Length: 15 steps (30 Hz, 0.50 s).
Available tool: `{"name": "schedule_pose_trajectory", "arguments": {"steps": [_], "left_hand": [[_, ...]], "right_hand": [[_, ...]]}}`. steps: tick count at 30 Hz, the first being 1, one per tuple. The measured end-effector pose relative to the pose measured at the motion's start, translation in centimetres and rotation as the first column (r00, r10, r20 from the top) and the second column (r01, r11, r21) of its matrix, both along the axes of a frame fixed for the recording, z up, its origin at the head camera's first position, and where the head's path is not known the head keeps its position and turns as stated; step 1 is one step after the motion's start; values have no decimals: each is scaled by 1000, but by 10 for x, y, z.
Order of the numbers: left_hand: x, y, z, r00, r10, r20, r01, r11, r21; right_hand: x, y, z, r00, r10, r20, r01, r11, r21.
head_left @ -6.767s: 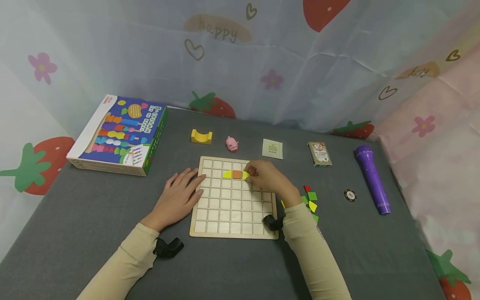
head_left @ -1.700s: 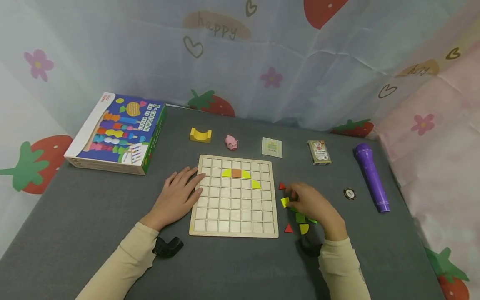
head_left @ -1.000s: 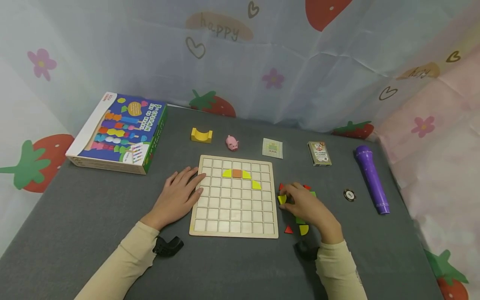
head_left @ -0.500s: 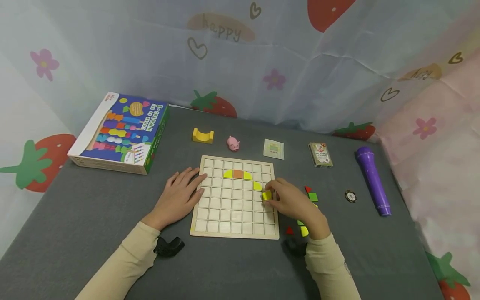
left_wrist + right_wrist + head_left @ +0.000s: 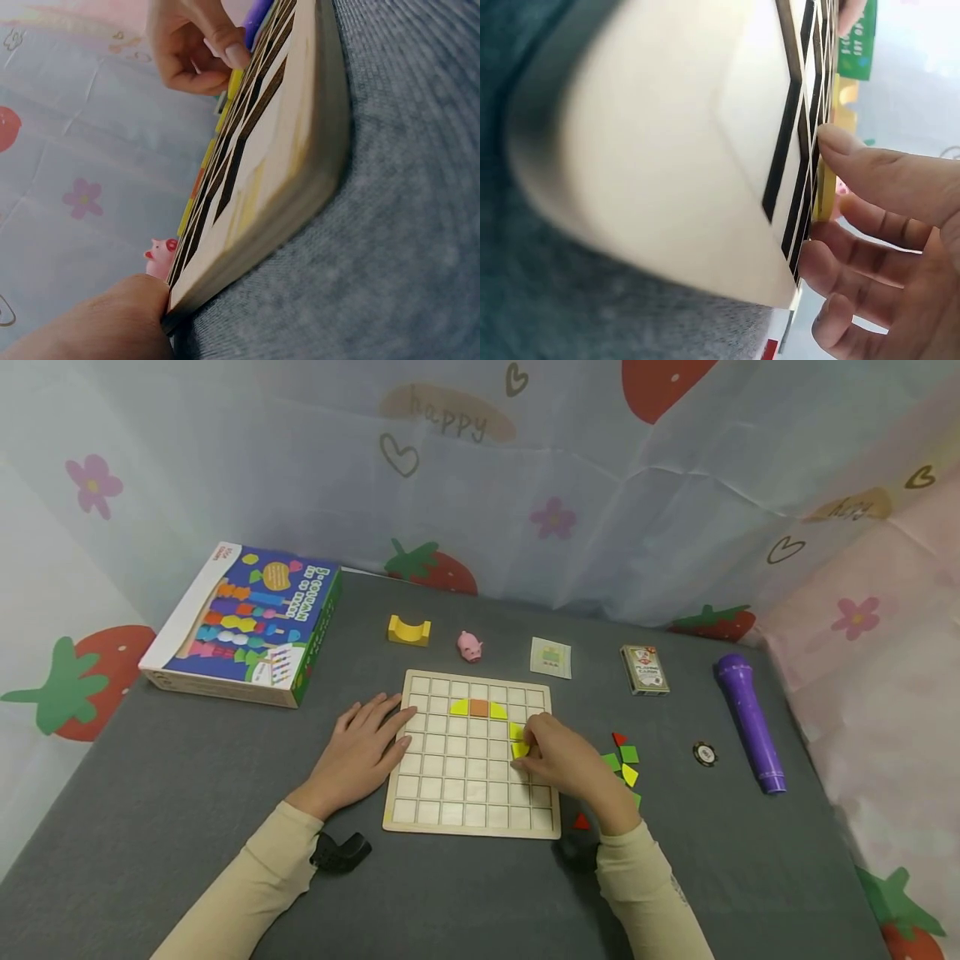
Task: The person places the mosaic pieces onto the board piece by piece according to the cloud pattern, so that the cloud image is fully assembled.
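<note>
A wooden grid board (image 5: 453,814) lies on the grey cloth. My left hand (image 5: 356,756) rests with spread, straight fingers on its left edge. My right hand (image 5: 562,756) pinches a yellow tile (image 5: 518,750) between thumb and fingers at a cell on the board's right side; in the right wrist view the thumb (image 5: 840,140) is right at the grid. Just behind it sits another yellow tile (image 5: 515,730), partly covered by the fingers. Farther back, an orange square tile (image 5: 479,708) lies between a left yellow rounded tile (image 5: 459,707) and a right one (image 5: 498,711).
Right of the board lie loose tiles, among them a green one (image 5: 628,754), a yellow one (image 5: 629,774) and a red triangle (image 5: 582,822). Behind stand a yellow arch block (image 5: 408,632), pink pig (image 5: 470,647), picture card (image 5: 551,657) and card box (image 5: 644,670). A purple microphone-shaped object (image 5: 752,727) lies right.
My right hand picked a yellow tile from the loose pile and carried it left onto the board. Another yellow tile was placed there earlier. My left hand has stayed on the edge.
</note>
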<state>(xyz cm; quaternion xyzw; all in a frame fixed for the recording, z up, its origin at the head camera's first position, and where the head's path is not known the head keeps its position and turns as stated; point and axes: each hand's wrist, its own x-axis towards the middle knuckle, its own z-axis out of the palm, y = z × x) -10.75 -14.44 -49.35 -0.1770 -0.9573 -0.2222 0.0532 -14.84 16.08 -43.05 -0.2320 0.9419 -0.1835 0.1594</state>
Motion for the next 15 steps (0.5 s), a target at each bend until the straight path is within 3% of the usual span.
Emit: {"name": "schedule_pose_trajectory", "arguments": {"steps": [8,15], "left_hand": [[-1,0,-1,999,-1,-33,1,1000,13],[0,0,-1,1000,4,-3,-4,1000,0]], "right_hand": [[1,-2,0,1000,-5,-24,6,1000,26],[1,-2,0,998,2,-65,-1,1000,22]]}}
